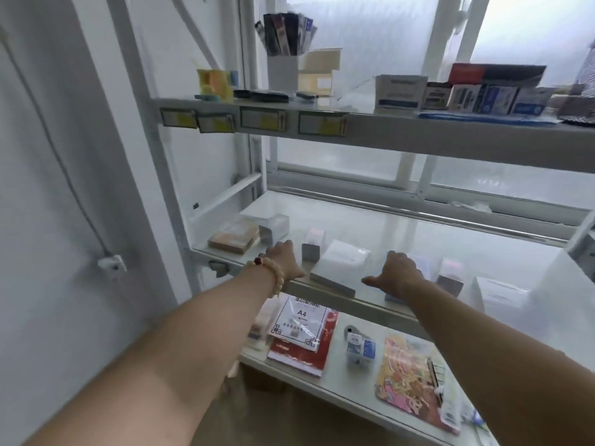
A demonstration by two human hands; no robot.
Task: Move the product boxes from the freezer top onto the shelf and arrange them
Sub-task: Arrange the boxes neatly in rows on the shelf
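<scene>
Both hands reach onto the clear glass shelf (pixel 418 233). Left hand (pixel 285 259) and right hand (pixel 401 272) lie flat and hold nothing, one on each side of the flat white box (pixel 341 263). I think it is being lined up; next, nudge it straight.

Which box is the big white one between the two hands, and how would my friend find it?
Find the middle glass shelf, the one both hands reach onto. Near its front edge, between the left hand and the right hand, lies the flat white box. It is wider and plainer than the small boxes around it.
</scene>
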